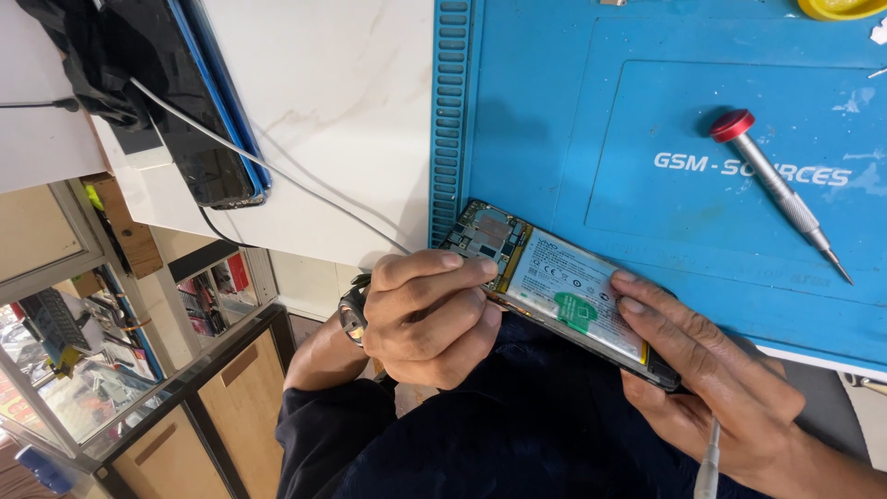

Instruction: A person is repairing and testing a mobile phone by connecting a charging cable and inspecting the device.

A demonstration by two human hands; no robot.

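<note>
An opened phone (564,286) lies half over the near edge of a blue work mat (573,111). Its back is off, showing a white battery with a green sticker and a circuit board at one end. My left hand (425,310), with a watch on its wrist, is curled into a fist against the phone's long edge beside the circuit board. Thumb and fingertips press there; I cannot tell if a small tool is in them. My right hand (711,370) grips the phone's other end, two fingers resting on the battery. A thin silver tool (708,462) sticks out below that hand.
A screwdriver (781,189) with a red cap lies on the mat to the right. A dark device with a blue edge (199,111) and a white cable (277,171) rest on the white counter. A yellow object (841,7) sits at the mat's far corner. A glass cabinet (83,370) stands at lower left.
</note>
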